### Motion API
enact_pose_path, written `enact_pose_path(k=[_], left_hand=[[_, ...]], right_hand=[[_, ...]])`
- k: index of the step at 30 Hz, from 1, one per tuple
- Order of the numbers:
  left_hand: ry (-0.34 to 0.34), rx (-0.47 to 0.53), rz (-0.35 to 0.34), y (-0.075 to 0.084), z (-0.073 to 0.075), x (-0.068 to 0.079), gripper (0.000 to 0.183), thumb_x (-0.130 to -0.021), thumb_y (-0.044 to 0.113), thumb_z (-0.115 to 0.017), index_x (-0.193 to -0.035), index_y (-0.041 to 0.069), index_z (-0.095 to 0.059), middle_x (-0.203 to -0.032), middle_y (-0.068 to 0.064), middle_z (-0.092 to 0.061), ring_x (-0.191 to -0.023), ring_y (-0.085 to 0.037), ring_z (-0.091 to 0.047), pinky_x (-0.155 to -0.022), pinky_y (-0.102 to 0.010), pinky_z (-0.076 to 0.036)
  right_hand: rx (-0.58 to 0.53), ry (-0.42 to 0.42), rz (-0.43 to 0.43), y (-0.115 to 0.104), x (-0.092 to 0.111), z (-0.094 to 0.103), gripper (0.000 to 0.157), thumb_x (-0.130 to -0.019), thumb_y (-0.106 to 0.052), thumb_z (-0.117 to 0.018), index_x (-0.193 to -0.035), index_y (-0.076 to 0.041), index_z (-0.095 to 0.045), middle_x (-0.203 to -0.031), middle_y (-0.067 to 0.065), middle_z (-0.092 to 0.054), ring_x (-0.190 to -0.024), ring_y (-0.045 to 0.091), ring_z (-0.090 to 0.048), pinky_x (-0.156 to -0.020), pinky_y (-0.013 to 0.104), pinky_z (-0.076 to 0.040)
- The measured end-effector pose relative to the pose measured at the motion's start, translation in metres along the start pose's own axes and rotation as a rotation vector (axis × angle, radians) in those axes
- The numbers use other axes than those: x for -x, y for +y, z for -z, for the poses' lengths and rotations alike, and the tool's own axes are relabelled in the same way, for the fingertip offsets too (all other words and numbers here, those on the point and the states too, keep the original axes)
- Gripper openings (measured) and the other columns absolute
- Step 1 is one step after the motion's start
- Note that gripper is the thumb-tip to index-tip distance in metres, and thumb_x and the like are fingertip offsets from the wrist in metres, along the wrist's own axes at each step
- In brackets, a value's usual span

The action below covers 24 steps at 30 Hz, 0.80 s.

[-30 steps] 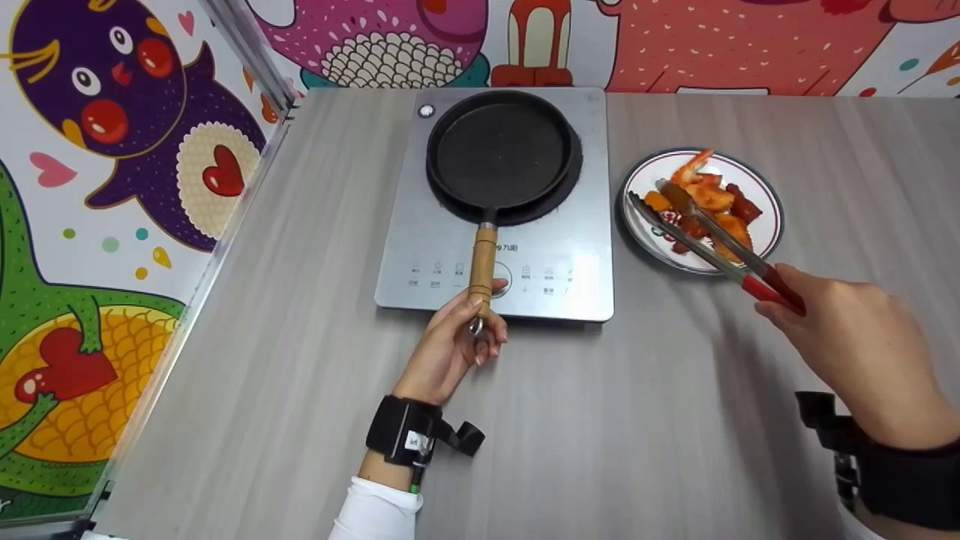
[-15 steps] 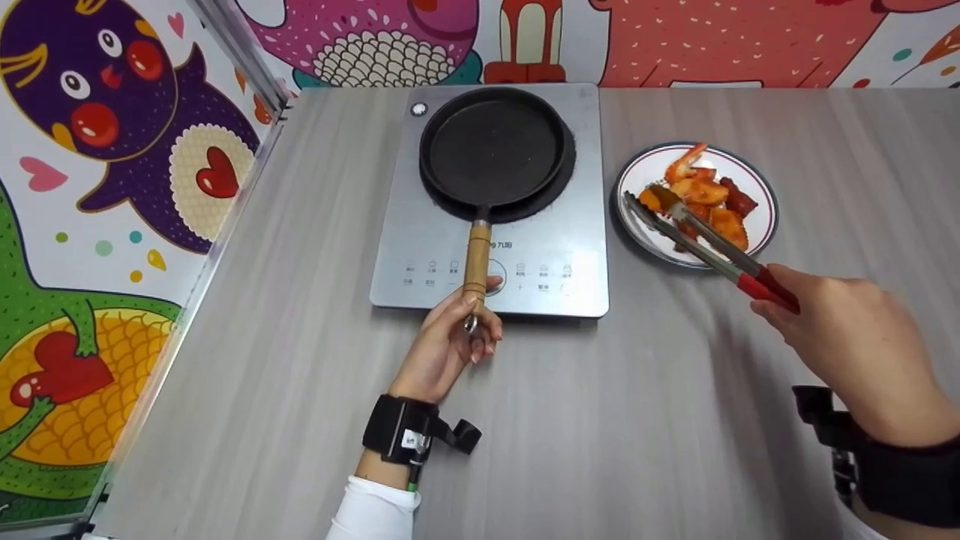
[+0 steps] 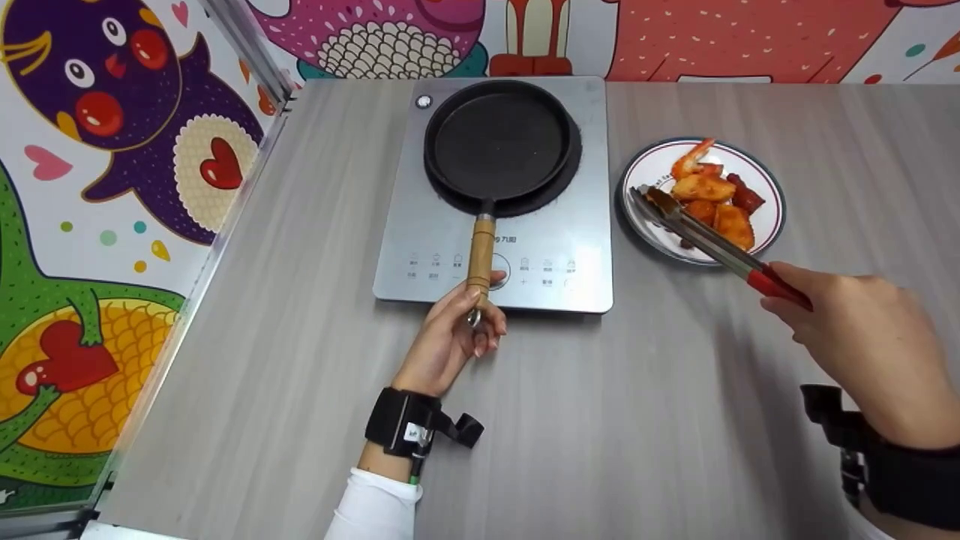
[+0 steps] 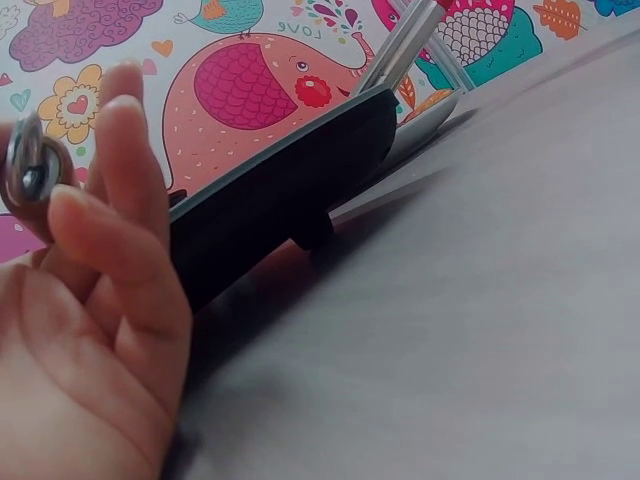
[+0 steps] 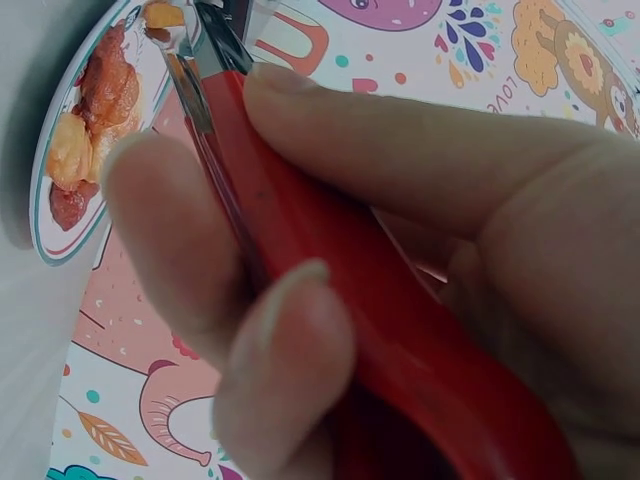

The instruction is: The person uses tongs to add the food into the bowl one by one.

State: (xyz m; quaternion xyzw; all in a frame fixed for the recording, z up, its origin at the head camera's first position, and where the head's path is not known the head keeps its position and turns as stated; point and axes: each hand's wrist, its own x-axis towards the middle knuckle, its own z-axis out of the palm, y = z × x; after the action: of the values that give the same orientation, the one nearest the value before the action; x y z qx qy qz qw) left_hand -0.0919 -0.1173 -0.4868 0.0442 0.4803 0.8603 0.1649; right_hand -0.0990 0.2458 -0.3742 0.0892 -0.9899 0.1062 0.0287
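My left hand [image 3: 454, 334] grips the wooden handle [image 3: 481, 251] of a black frying pan [image 3: 501, 139] near its end ring. Bare inside, the pan sits over the induction cooktop [image 3: 562, 225]. With my right hand [image 3: 862, 330] I hold red-handled metal tongs [image 3: 720, 244], thumb on one side and fingers curled on the other. The tong tips are drawn close together over the left part of a plate [image 3: 769, 244] of food. In the right wrist view a small orange chunk [image 5: 163, 15] shows at the tips. A shrimp [image 3: 690, 159] and several browned pieces [image 3: 705, 187] lie beside them.
The plate stands on the grey tabletop [image 3: 585, 435], right of the cooktop. A cartoon-printed wall [image 3: 750, 37] rises behind, and another printed panel [image 3: 142, 225] with a metal frame edge bounds the left side.
The tong arms have come closer together over the plate's left part, and the orange chunk that lay there no longer shows apart from the tips. The left hand keeps its grip on the pan handle.
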Motion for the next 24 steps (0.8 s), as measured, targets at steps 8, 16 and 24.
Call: enact_pose_path(k=[8, 16, 24], left_hand=[[0.002, 0.01, -0.012, 0.001, 0.0009, 0.0026, 0.053, -0.087, 0.036, -0.051, -0.13, 0.005, -0.041, -0.077, -0.01, -0.059, -0.059, -0.017, -0.053, -0.044, -0.022, -0.037], [0.009, 0.016, -0.01, -0.0001, 0.001, 0.0035, 0.053, -0.087, 0.036, -0.051, -0.13, 0.006, -0.041, -0.077, -0.01, -0.06, -0.06, -0.017, -0.053, -0.045, -0.023, -0.037], [-0.005, -0.001, -0.007, 0.0002, -0.0027, -0.001, 0.05, -0.088, 0.035, -0.05, -0.13, 0.008, -0.043, -0.076, -0.011, -0.059, -0.058, -0.018, -0.051, -0.045, -0.023, -0.037]], right_hand=[[-0.007, -0.001, 0.029, -0.0017, -0.004, 0.0029, 0.027, -0.079, -0.016, -0.067, -0.102, -0.004, -0.063, -0.055, 0.002, -0.056, -0.046, 0.019, -0.047, -0.043, 0.03, -0.03], [-0.043, 0.002, -0.019, -0.0039, -0.0065, 0.0055, 0.03, -0.081, -0.017, -0.064, -0.108, -0.003, -0.061, -0.058, 0.008, -0.058, -0.046, 0.019, -0.049, -0.044, 0.03, -0.032], [-0.091, 0.154, -0.007, -0.0028, -0.0033, 0.0046, 0.036, -0.083, -0.023, -0.063, -0.113, -0.004, -0.06, -0.056, 0.011, -0.059, -0.047, 0.024, -0.054, -0.04, 0.03, -0.027]])
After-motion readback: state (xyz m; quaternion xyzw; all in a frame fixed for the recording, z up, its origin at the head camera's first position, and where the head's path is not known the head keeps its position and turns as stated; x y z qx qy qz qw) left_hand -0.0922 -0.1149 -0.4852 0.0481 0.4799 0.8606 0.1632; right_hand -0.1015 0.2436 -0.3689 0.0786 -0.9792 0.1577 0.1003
